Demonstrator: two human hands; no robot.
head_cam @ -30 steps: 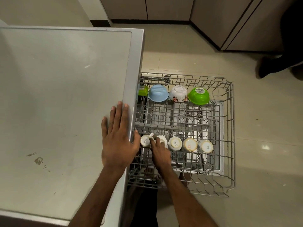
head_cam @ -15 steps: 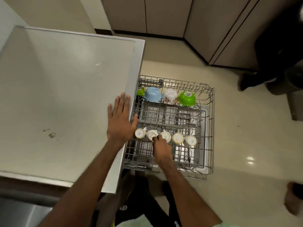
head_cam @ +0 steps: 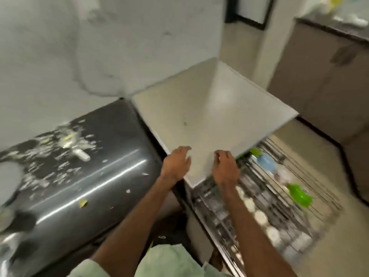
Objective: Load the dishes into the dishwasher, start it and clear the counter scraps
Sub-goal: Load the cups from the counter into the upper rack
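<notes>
The view is blurred by motion. The pulled-out dishwasher rack (head_cam: 311, 188) sits at the lower right with a blue bowl (head_cam: 266, 161), a green bowl (head_cam: 299, 194) and several upturned white cups (head_cam: 259, 216) in it. My left hand (head_cam: 175, 162) hovers over the near edge of the pale dishwasher top (head_cam: 215, 116), fingers loosely curled, holding nothing. My right hand (head_cam: 225, 168) is beside it at the top's corner, above the rack, also empty with fingers bent. Food scraps (head_cam: 67, 140) lie scattered on the dark counter (head_cam: 99, 176) to the left.
A white wall rises behind the counter. A round pale object (head_cam: 9, 176) shows at the far left edge. Brown cabinets (head_cam: 319, 80) stand at the right, with tiled floor (head_cam: 299, 144) between them and the rack.
The camera has swung left and up, bringing the dark counter and scraps into view. My right hand has left the cups and risen to the top's corner; my left hand lifted off the top.
</notes>
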